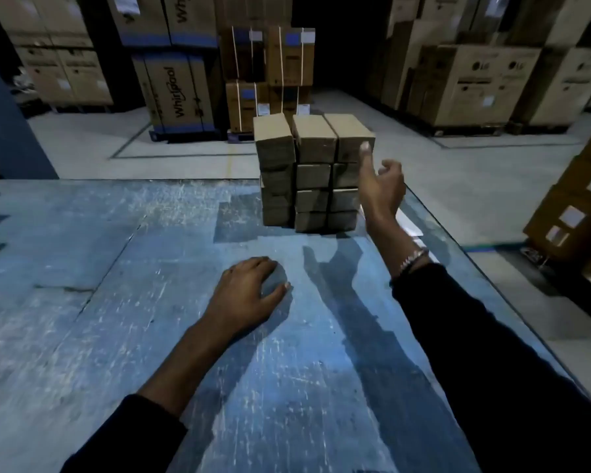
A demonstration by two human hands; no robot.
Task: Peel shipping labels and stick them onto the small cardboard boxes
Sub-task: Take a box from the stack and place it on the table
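A block of small cardboard boxes (313,172), three columns wide and several high, stands at the far right of a worn blue table (116,302). My right hand (381,186) is raised beside the right column, thumb tip up against the top right box, fingers loosely curled, nothing in it. My left hand (249,291) rests palm down on the table in front of the stack, fingers spread, holding nothing. White label sheets (411,227) lie on the table behind my right wrist, partly hidden by it.
The table's right edge (492,281) runs diagonally close to the stack. Beyond it is concrete floor with large appliance cartons (174,90) on pallets at the back, and labelled brown boxes (580,213) stacked at the right.
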